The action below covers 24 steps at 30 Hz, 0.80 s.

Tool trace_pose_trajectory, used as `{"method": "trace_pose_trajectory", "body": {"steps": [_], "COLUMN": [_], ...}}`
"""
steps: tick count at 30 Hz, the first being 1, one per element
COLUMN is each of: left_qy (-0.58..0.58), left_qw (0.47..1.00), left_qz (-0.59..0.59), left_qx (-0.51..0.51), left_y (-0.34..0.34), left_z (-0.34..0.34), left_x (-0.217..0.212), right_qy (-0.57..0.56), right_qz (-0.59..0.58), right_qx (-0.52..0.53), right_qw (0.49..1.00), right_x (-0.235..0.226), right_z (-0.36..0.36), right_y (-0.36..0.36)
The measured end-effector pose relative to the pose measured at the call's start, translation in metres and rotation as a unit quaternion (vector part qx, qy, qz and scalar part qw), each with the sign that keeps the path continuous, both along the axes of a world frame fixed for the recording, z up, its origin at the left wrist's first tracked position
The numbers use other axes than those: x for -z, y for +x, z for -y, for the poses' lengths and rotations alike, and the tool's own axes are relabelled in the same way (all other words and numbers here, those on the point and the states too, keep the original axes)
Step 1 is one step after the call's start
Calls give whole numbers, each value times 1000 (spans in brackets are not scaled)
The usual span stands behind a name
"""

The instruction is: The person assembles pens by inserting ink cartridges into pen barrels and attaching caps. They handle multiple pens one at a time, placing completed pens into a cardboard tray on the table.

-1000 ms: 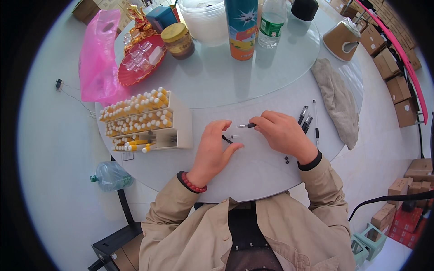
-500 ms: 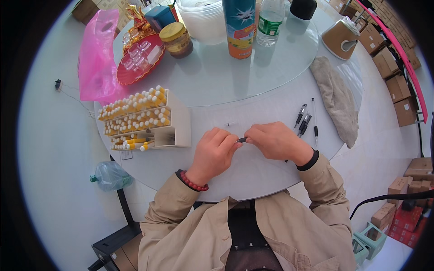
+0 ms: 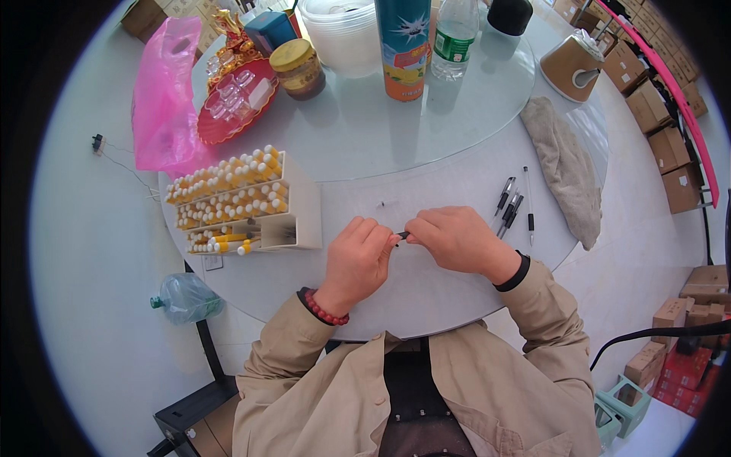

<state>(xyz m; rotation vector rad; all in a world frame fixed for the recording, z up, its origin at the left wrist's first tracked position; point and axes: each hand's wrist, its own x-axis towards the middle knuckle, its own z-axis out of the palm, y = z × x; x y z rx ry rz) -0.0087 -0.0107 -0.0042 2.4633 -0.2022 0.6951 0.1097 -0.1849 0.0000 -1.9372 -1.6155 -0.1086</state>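
Note:
My left hand (image 3: 358, 255) and my right hand (image 3: 455, 240) meet over the table, fingers pinched at opposite ends of a short black pen part (image 3: 403, 235). Most of that part is hidden by the fingertips. A small clear piece (image 3: 387, 204) lies just beyond my hands. Right of my right hand are several black-and-clear pens (image 3: 509, 207) and a slim pen refill (image 3: 529, 209) with a dark section. To the left stands a cream tiered rack (image 3: 304, 206) filled with yellow, white-ended sticks (image 3: 228, 175).
On the raised glass turntable (image 3: 343, 137) are a red dish (image 3: 237, 107) of small clear cups, a lidded jar (image 3: 298, 70), a tall spray can (image 3: 402, 53) and a plastic bottle (image 3: 455, 42). A grey cloth (image 3: 565, 171) lies at right, near a brown kettle (image 3: 572, 65). A pink bag (image 3: 164, 103) hangs at left.
My two hands have drawn slightly closer, the right one shifting a little left, so less of the black pen part shows between them. Both keep their pinch.

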Motion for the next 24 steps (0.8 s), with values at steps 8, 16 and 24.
{"method": "trace_pose_trajectory", "body": {"steps": [8, 16, 24], "left_qy": [-105, -111, -46], "left_qw": [993, 991, 998], "left_qz": [-52, -72, -49], "left_qx": [9, -4, -9], "left_y": [-2, -2, 1], "left_z": [2, 3, -3], "left_x": [2, 1, 3], "right_qy": [18, 36, 17], "right_qz": [81, 52, 43], "right_qx": [20, 29, 33], "right_qw": [996, 998, 998], "right_x": [-6, -4, -11], "right_z": [-1, -2, -14], "right_y": [-2, 1, 6]}}
